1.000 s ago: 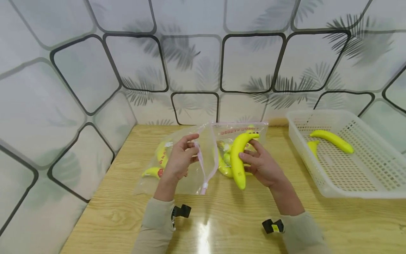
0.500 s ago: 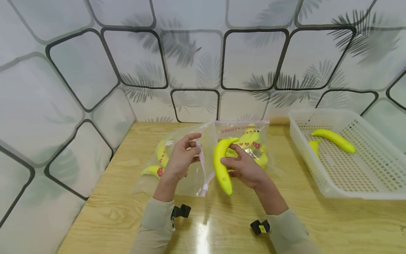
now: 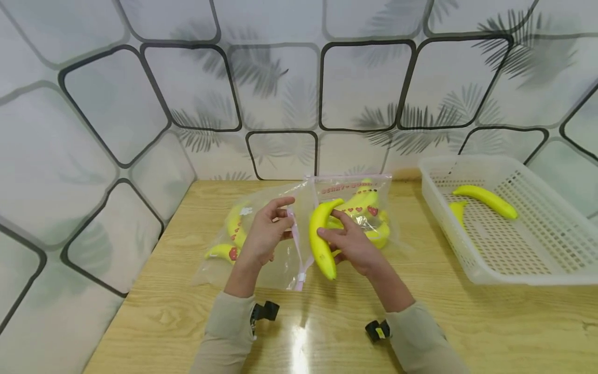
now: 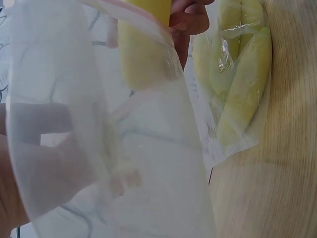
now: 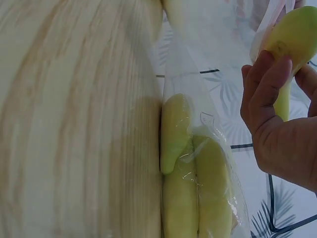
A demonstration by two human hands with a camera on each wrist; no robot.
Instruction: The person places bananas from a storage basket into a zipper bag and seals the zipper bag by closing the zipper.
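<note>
My left hand (image 3: 265,231) pinches the pink zip edge of a clear zip bag (image 3: 286,262) and holds its mouth apart. Two yellow bananas (image 3: 237,228) lie inside that bag, at its left part. My right hand (image 3: 352,241) grips another banana (image 3: 321,241) between thumb and fingers, stem end up, right at the bag's mouth. In the left wrist view the lower end of the banana (image 4: 143,54) shows through the hazy plastic. The right wrist view has the banana (image 5: 297,37) in my curled fingers, its rounded end beside the pink edge.
Behind my right hand, a second zip bag (image 3: 330,189) with red print lies packed with several bananas. A white perforated basket (image 3: 472,259) stands at the right, with two bananas (image 3: 488,200) in it. The patterned wall (image 3: 364,88) closes the wooden table's far side.
My right hand has carried the banana leftward to the mouth of the left bag, uncovering the filled bag behind it. The left hand stays on the zip edge.
</note>
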